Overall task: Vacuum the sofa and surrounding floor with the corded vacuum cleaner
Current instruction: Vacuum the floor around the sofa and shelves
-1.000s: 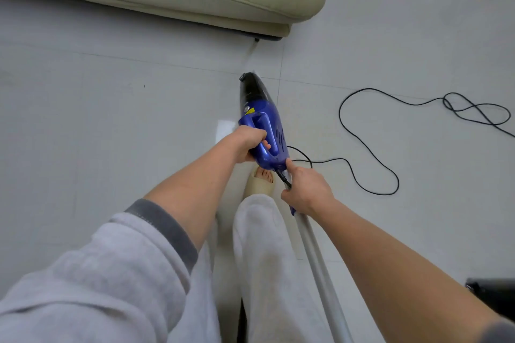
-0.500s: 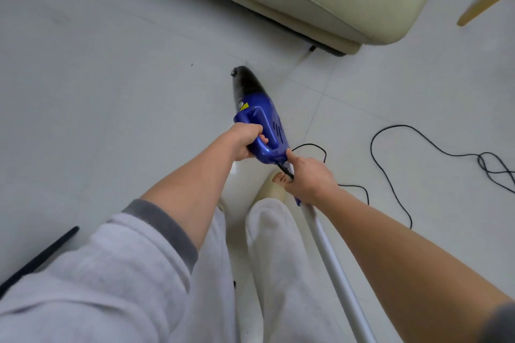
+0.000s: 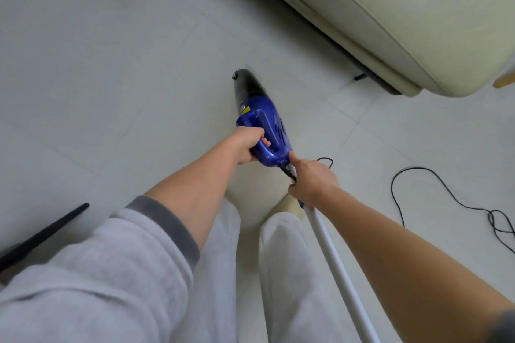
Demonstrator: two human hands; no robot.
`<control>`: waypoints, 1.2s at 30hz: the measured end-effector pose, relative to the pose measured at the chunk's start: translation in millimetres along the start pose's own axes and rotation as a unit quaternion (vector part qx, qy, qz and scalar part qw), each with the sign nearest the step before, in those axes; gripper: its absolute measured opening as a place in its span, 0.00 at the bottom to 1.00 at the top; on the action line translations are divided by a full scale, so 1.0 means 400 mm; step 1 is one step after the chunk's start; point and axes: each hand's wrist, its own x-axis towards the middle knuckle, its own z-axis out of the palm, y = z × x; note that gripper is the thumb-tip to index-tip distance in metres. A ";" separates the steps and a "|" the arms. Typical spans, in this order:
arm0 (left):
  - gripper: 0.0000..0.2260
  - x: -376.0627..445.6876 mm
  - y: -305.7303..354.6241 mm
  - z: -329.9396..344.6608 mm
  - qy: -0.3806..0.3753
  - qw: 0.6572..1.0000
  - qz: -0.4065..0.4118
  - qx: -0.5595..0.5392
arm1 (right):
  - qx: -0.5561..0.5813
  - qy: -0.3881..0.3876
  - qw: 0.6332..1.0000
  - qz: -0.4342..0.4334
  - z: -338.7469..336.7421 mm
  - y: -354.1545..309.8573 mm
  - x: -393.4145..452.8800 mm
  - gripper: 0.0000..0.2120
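Pale grey floor tiles (image 3: 117, 69), matte with thin grout lines, are filling most of the view, and compared with a moment ago the view is swinging leftward: the cream sofa (image 3: 404, 8) is now sliding into the upper right corner, showing its smooth, slightly shiny upholstery, a piped seam and a dark base strip, while more bare floor is opening up on the left. The blue vacuum cleaner (image 3: 267, 125), a glossy plastic handheld body tapering to a dark translucent nose, is sitting in mid-frame above the floor, well apart from the sofa's lower edge and pointing up-frame. The left hand (image 3: 246, 145) is clenching the looped blue handle, fingers wrapped fully round it, as in the earlier frames. The right hand (image 3: 312, 181) is gripping the rear end of the body where a white tube (image 3: 334, 259), smooth and round, is running back down towards the lower edge; its index finger is lying extended against the blue casing. The thin black cord (image 3: 412, 200) is trailing in loose loops over the tiles at right, now further towards the frame edge than before. A slim black tapered object (image 3: 47, 234) is showing more fully at lower left. Fleecy pale grey sleeve (image 3: 111, 273) and trouser legs (image 3: 284, 273) are occupying the bottom.
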 end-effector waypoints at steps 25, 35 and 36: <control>0.09 0.065 0.105 -0.669 0.049 0.972 0.011 -0.230 | -0.192 -0.001 0.973 -0.125 -0.101 -0.640 0.217 0.32; 0.09 0.077 0.110 -0.651 0.061 0.952 0.024 -0.298 | -0.214 -0.021 0.968 -0.127 -0.135 -0.619 0.243 0.35; 0.09 0.079 0.117 -0.642 0.064 0.949 0.021 -0.307 | -0.217 -0.024 0.967 -0.128 -0.147 -0.614 0.250 0.36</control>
